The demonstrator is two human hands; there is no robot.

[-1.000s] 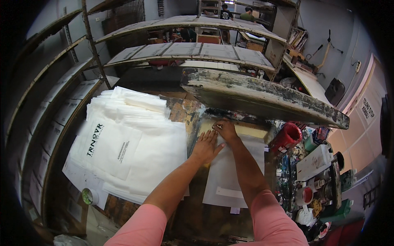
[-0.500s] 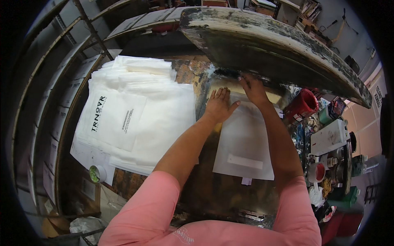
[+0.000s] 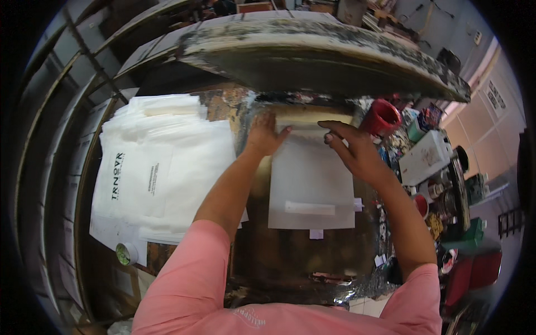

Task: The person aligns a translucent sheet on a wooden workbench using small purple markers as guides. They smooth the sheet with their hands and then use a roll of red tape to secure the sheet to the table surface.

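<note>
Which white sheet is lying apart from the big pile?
The cloudy sheet by the left hand and right hand. It lies alone on the dark board, while the others overlap in the pile on the left.

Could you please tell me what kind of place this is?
It looks like a printing workshop, perhaps for screen printing: a stained frame is raised at a tilt, a pile of white sheets shows black print on top, and a red bucket is near a stained white container.

Translucent sheet [image 3: 307,173] (upper right corner) partly hidden.
</note>
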